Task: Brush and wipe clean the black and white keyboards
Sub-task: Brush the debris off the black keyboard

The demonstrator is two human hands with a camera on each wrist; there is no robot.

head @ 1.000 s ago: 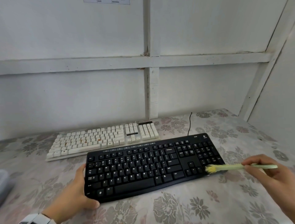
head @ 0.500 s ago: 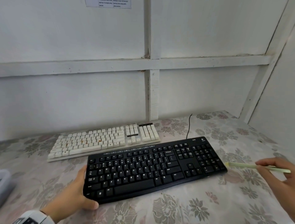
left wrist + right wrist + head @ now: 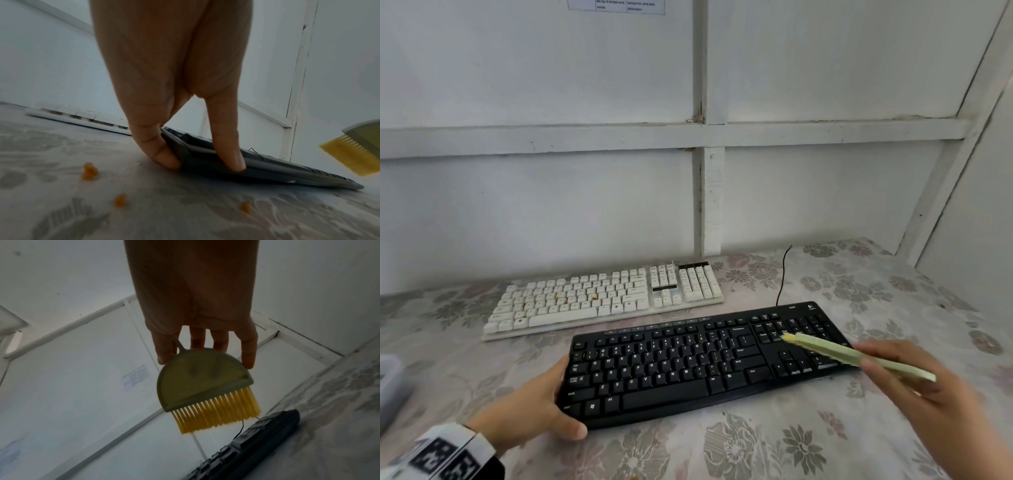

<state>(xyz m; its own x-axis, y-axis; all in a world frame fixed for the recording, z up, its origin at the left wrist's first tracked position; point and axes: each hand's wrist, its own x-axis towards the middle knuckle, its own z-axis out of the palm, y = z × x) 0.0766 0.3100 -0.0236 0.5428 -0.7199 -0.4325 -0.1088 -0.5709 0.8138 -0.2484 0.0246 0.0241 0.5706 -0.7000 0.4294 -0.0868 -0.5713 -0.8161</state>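
The black keyboard (image 3: 688, 359) lies near the table's front, with the white keyboard (image 3: 602, 298) behind it toward the wall. My left hand (image 3: 541, 407) grips the black keyboard's left end (image 3: 205, 155), thumb on the front edge and fingers against the side. My right hand (image 3: 914, 380) holds a pale green hand brush (image 3: 852, 354) with yellow bristles (image 3: 216, 410). The bristle tip hovers just above the keys between the main block and the number pad. Orange stains mark some of the white keyboard's keys.
A flowered cloth (image 3: 756, 445) covers the table. Orange crumbs (image 3: 89, 170) lie on it near my left hand. A grey container (image 3: 388, 383) sits at the left edge. The black cable (image 3: 784, 274) runs back to the white panelled wall.
The brush swept off the keyboard's right end to the right, then came back left and up over the keys beside the number pad. My left hand kept its hold.
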